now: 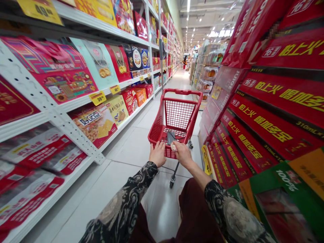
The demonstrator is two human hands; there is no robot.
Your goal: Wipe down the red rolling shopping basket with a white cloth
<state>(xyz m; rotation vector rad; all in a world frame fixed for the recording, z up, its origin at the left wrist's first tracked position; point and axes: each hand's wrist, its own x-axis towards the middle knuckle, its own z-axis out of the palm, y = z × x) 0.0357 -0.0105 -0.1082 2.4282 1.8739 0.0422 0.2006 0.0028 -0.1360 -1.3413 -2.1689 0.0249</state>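
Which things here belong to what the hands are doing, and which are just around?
In use: left hand and right hand at a red mesh plastic shopping cart; small pale round item held; flat dark grey object inside the cart.
Just around: white metal shelving of boxed goods; red cartons with yellow lettering.

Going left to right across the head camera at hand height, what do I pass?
white perforated shelf upright → boxed snack carton → left hand → right hand → pale pink cartons → red drink cartons
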